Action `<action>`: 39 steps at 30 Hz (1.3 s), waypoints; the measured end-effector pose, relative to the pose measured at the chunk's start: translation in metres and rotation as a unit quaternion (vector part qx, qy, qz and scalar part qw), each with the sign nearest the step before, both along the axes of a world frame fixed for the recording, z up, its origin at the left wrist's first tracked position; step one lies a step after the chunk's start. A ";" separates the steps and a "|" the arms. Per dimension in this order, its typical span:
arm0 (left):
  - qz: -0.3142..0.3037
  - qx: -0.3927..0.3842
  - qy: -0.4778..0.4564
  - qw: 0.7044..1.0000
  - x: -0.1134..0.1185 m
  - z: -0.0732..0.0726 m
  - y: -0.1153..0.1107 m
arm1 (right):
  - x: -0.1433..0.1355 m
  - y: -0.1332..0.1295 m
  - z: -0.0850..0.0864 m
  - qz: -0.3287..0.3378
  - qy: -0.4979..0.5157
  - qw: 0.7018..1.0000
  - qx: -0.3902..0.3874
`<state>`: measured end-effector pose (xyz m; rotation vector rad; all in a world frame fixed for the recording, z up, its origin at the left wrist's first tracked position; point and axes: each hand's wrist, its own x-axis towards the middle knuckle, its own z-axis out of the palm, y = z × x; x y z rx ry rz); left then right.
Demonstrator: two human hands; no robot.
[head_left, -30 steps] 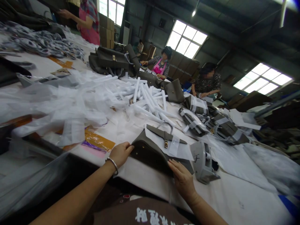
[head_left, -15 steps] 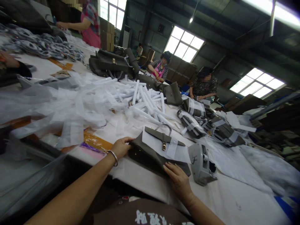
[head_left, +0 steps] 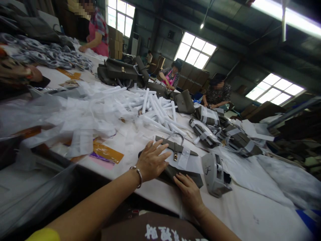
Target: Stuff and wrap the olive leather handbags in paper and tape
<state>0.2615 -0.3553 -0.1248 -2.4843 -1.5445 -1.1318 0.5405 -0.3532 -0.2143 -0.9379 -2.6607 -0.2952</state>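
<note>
A dark olive handbag (head_left: 194,176) lies on the table before me, with a white sheet (head_left: 197,164) over part of it. Its flap strap carries a gold clasp (head_left: 175,156) and a piece of clear wrap; a handle loop curves up behind. My left hand (head_left: 153,160), a silver bracelet on its wrist, lies with fingers spread over the bag's left part and covers it. My right hand (head_left: 188,192) rests its outstretched fingers on the bag's near edge. Just right of the bag stands a grey tape dispenser (head_left: 215,175).
White paper rolls (head_left: 157,110) and a heap of translucent wrapping sheets (head_left: 75,110) lie beyond and left. Wrapped handbags (head_left: 240,140) sit at the right, near plastic bags (head_left: 283,177). Co-workers (head_left: 218,92) stand around the table; a blurred hand shows at far left.
My left hand has moved right, from gripping the bag's left corner to lying spread on top. My right hand has barely moved. The co-worker at upper left has lowered an arm.
</note>
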 end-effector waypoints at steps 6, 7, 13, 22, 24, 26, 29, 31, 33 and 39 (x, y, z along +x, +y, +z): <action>0.006 -0.066 0.146 0.987 0.027 -0.018 0.041 | 0.001 0.001 -0.001 0.005 -0.003 1.000 0.007; 0.010 -0.089 0.149 0.985 0.027 -0.025 0.042 | 0.000 0.000 -0.001 0.003 -0.004 1.000 0.008; -0.001 -0.144 0.110 0.983 0.017 -0.061 0.033 | -0.011 -0.011 0.009 -0.023 -0.031 0.999 -0.019; -0.020 -0.150 0.070 0.986 0.011 -0.071 0.034 | -0.014 0.039 0.073 0.067 -0.105 0.992 -0.016; -0.021 -0.155 0.071 0.985 0.009 -0.070 0.035 | -0.005 0.049 0.067 0.077 -0.082 0.993 0.034; -0.026 -0.160 0.073 0.984 0.007 -0.070 0.036 | 0.003 0.050 0.056 0.066 -0.052 0.994 0.064; -0.032 -0.163 0.082 0.983 0.009 -0.070 0.035 | 0.006 0.040 0.043 0.028 -0.032 0.998 0.038; -0.030 -0.165 0.097 0.981 0.013 -0.070 0.036 | 0.003 0.037 0.038 0.012 -0.044 0.999 -0.020; -0.023 -0.163 0.115 0.980 0.018 -0.070 0.040 | 0.001 0.042 0.035 0.020 -0.061 0.996 -0.068; -0.045 -0.180 0.073 0.980 0.027 -0.080 0.050 | 0.016 0.060 0.029 -0.002 -0.061 0.990 -0.126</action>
